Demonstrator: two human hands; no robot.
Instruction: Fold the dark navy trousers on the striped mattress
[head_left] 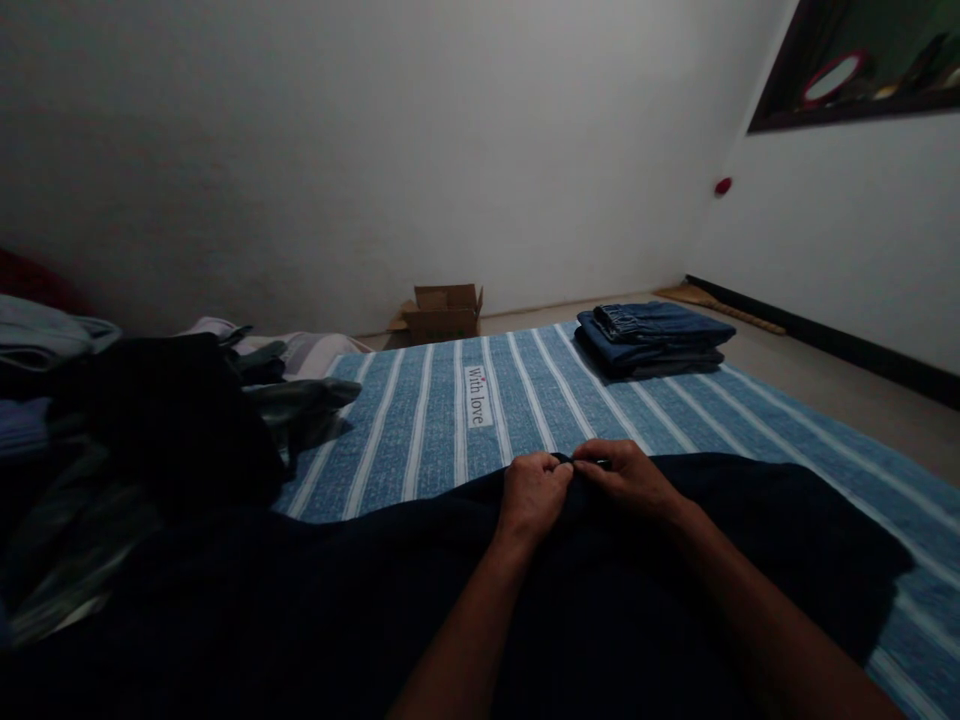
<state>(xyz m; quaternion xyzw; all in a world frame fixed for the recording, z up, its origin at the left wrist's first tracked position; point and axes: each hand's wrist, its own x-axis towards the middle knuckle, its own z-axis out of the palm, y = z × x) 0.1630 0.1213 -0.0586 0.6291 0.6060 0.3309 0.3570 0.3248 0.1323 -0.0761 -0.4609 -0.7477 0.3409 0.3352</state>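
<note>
A large dark navy garment (360, 590) lies spread across the near part of the bed; its exact kind is too dark to make out. My left hand (534, 492) is closed, pinching the garment's far edge between thumb and fingers. Right beside it, my right hand (624, 474) pinches the same edge, with the fingertips of both hands nearly touching. The cloth bunches slightly under them. Both forearms reach in over the garment from the bottom of the view.
A blue-and-white striped bed cover (442, 440) lies beneath. Folded jeans (652, 335) are stacked at its far right. Heaped dark clothes (187, 420) cover the left side. Past the far edge, an open cardboard box (442, 318) stands by the wall.
</note>
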